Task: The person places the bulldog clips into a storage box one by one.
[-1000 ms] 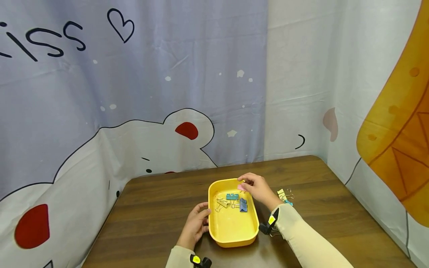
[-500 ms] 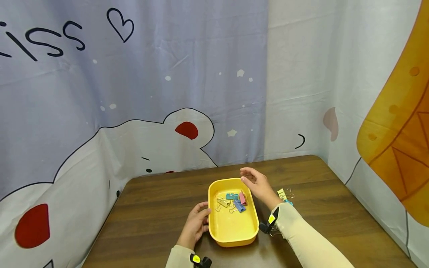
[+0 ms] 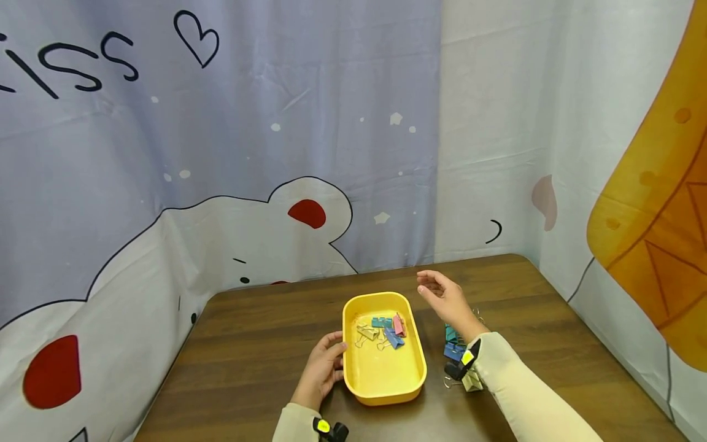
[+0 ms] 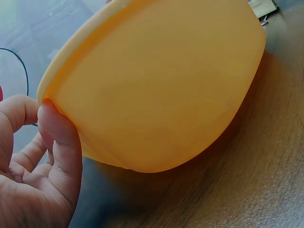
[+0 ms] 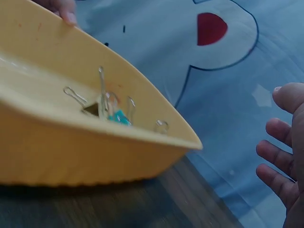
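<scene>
The pink clip [image 3: 399,325], held by the right hand [image 3: 446,299] a second ago, now lies in the yellow tray [image 3: 381,374] near its right wall, among the blue clip [image 3: 393,338], teal clip [image 3: 381,322] and yellow clip [image 3: 367,332]. It looks placed: the right hand's fingers, beyond the tray's far right corner, curve loosely around nothing. Loose clips [image 3: 455,351] remain on the tabletop [image 3: 265,344] right of the tray. The left hand [image 3: 321,367] pinches the tray's left rim. On the curtain [image 3: 309,110] behind the tray, the letters [image 3: 72,72] "iss" are legible, their start cut off; no brand is readable.
</scene>
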### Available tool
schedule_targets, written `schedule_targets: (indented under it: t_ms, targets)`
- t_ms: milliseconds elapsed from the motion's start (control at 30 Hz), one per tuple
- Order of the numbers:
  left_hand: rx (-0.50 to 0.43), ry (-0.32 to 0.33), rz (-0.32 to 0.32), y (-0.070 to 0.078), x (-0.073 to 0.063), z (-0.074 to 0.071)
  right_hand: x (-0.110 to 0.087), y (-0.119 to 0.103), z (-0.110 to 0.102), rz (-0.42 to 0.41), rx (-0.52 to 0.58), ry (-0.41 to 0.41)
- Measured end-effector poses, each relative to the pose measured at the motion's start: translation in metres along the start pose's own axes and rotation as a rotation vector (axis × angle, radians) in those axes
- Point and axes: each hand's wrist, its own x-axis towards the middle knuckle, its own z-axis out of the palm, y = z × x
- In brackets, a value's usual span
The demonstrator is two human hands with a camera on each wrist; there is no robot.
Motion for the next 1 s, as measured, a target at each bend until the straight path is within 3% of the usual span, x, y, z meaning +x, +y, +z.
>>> schedule_targets:
  t_ms: [233, 533, 800, 1000]
  targets:
    - [-0.011, 0.009, -0.008, -0.003, 0.001, -0.002, -0.007, 0.008, -0.028, 0.04, -0.044, 0.043]
    - [-0.033, -0.013, -0.006, -0.002, 0.001, -0.002, -0.015, 0.026, -0.061, -0.006, -0.064, 0.135]
    - [-0.042, -0.02, -0.005, -0.003, 0.002, -0.002, -0.033, 0.044, -0.081, 0.039, -0.025, 0.157]
    - [-0.052, -0.039, 0.008, -0.004, 0.003, -0.002, -0.051, 0.034, -0.091, 0.036, -0.048, 0.148]
